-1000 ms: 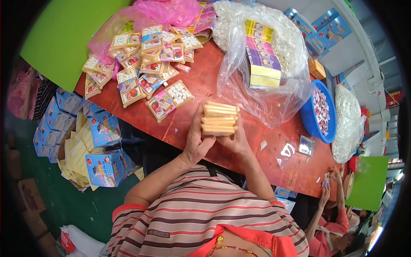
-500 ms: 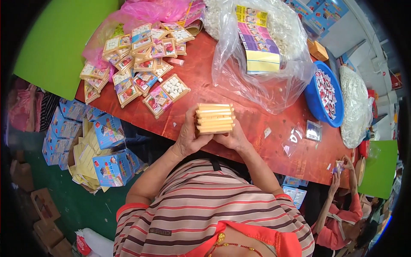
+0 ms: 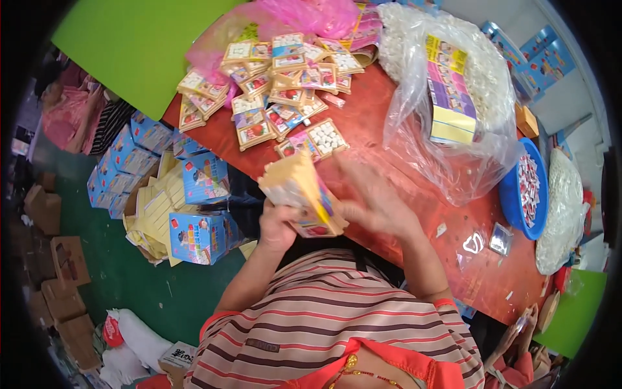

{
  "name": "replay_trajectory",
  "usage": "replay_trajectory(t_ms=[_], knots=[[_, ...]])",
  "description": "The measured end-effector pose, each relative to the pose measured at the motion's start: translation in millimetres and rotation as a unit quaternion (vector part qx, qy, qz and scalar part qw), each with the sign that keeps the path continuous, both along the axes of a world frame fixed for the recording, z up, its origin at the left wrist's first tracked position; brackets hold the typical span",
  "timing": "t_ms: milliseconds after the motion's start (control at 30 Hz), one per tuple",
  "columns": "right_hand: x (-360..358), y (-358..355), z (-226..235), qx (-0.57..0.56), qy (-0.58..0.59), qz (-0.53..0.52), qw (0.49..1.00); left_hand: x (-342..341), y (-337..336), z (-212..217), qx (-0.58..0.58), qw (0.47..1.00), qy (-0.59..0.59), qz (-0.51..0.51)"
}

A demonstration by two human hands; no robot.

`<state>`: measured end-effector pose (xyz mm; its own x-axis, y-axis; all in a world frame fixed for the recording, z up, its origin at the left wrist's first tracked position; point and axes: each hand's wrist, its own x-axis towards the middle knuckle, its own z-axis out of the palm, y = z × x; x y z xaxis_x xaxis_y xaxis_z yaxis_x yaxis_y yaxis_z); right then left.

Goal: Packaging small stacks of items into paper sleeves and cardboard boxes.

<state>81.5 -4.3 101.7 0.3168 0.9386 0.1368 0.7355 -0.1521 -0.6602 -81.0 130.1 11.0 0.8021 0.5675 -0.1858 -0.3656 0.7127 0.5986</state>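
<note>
My left hand [image 3: 277, 228] grips a stack of small flat cardboard packets [image 3: 299, 192], tilted and held just off the near edge of the red table [image 3: 389, 233]. Blurred with motion, my right hand [image 3: 374, 202] hovers beside the stack with fingers spread, over the table edge. A heap of the same small packets [image 3: 272, 84], some showing white pieces inside, lies on the table beyond my hands.
A clear plastic bag [image 3: 453, 123] holds a tall stack of printed cards. A blue bowl [image 3: 526, 188] of small items sits at the right. Blue cartons [image 3: 194, 233] and flat yellow sheets lie on the floor at left. Another person's hands [image 3: 518, 330] show at lower right.
The stack was held level between both hands on the table. Now my left hand alone holds it, tilted toward the left edge, and my right hand has come off it.
</note>
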Motion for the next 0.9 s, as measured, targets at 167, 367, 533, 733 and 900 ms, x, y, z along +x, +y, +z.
replay_trajectory(t_ms=[167,367,533,733,900], knots=[[46.5,74.1,-39.5,0.045,-0.179,0.015,0.983,-21.2,33.9,-19.8,-0.162,0.98,-0.104,-0.041],[47.3,94.6,-59.2,-0.078,-0.274,-0.002,0.959,-33.9,30.5,-29.7,-0.185,0.975,-0.125,-0.022],[40.4,71.2,-59.2,-0.129,-0.222,-0.028,0.966,-41.1,31.2,-54.6,-0.17,0.981,-0.096,-0.022],[12.7,47.5,-68.8,-0.112,-0.19,-0.086,0.971,-35.3,27.3,-38.5,-0.129,0.99,-0.051,-0.002],[-10.6,25.0,-61.9,-0.024,-0.267,-0.083,0.96,-34.5,24.3,-36.2,-0.127,0.99,-0.058,0.0]])
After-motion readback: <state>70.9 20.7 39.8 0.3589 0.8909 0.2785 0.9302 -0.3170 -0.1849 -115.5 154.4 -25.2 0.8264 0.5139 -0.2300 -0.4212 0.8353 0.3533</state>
